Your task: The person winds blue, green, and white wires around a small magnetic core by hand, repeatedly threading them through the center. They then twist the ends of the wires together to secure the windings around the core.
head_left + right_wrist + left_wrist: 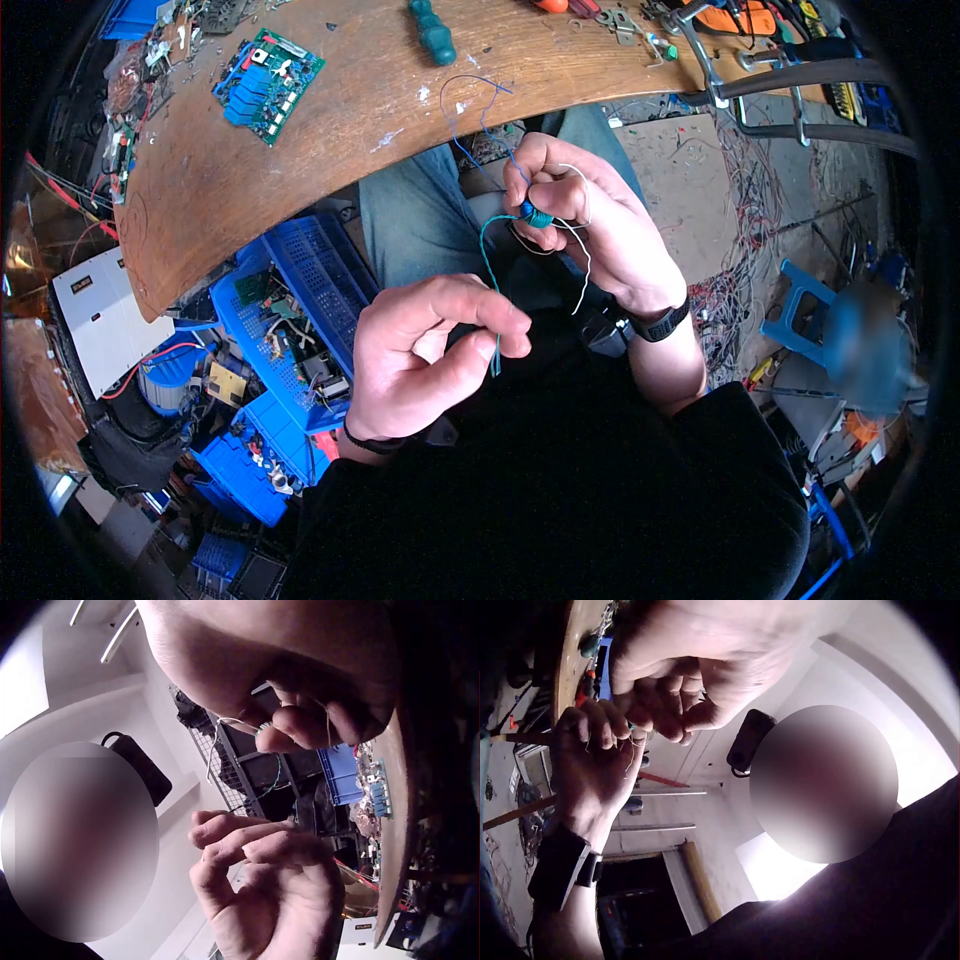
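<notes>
Right hand (605, 225), on my head feed, pinches a small coil (539, 216) of blue and green wire between thumb and fingers. Left hand (430, 330), below and left of the coil, pinches the twisted green wire (484, 240) that runs down from it. I see a white wire (588, 268) hanging just right of the coil and a blue wire (452, 130) looping out above it. Beyond the coil stretches the wooden tabletop (390, 100), with a circuit board (268, 88) up to the coil's left; a blue basket (235, 325) of parts sits well left of it and lower.

On my left wrist feed the coil is mostly hidden, just a speck of green among fingers; left hand above it, right hand below.

My right wrist feed shows the coil poking out at the right hand's fingertips, the green wire slanting down from it towards the left hand's bent fingers
</notes>
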`<move>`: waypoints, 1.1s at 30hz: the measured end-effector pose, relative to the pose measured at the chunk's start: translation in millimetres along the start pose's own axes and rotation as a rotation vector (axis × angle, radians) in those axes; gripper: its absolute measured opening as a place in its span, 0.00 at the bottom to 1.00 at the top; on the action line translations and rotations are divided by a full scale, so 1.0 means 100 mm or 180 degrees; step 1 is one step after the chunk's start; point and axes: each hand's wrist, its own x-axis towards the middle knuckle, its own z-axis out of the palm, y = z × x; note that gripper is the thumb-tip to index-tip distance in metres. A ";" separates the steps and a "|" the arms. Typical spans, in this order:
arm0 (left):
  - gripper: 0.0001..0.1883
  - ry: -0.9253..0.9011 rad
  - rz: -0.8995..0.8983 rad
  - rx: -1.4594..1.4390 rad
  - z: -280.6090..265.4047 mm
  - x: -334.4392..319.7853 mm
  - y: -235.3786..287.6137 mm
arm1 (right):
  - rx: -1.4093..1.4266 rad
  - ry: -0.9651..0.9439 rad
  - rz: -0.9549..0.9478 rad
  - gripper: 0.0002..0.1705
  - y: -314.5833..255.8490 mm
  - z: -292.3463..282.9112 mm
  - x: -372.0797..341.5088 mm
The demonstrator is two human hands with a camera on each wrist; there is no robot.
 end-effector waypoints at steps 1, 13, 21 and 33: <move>0.10 0.0021 -0.0060 -0.0040 0.00 -0.01 0.00 | 0.0000 0.0000 0.0001 0.10 0.00 0.00 0.00; 0.11 -0.0018 0.0146 -0.0087 0.02 0.04 0.00 | 0.0108 -0.0024 0.0015 0.10 -0.01 -0.01 0.00; 0.13 0.0045 0.0111 -0.0204 0.01 0.01 -0.01 | 0.0113 -0.0064 -0.0098 0.12 0.01 -0.02 0.01; 0.14 0.0622 0.0750 0.0864 0.07 -0.02 -0.08 | 0.0420 -0.0231 -0.0268 0.09 -0.06 -0.08 -0.03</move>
